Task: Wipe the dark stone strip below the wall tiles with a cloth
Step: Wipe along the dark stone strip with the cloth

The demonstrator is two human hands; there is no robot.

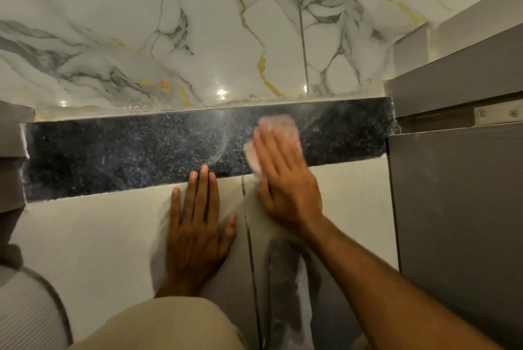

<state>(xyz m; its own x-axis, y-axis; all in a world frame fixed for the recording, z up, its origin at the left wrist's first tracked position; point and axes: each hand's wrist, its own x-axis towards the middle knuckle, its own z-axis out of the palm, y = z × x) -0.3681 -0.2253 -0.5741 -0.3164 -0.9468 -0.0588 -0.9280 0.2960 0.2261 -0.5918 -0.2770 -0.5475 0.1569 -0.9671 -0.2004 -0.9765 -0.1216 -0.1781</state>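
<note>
The right hand [285, 179], blurred, presses a pale pink cloth [278, 124] flat against the dark stone strip [127, 157] below the marble-patterned wall tiles [198, 24], with its fingers straight and close together. The left hand [198, 225] lies flat on a cream tile [99, 236], its fingers slightly spread and their tips touching the strip's edge.

One view, head-mounted and wide-angle. It faces forward and down onto the dark stone strip [127, 157] at close range, roughly square to it. Marbled wall tiles [198, 24] fill the frame above the strip, pale tiles [99, 230] lie below it, and a grey cabinet [452, 194] bounds its right end. Straight edges bow near the frame borders.
</note>
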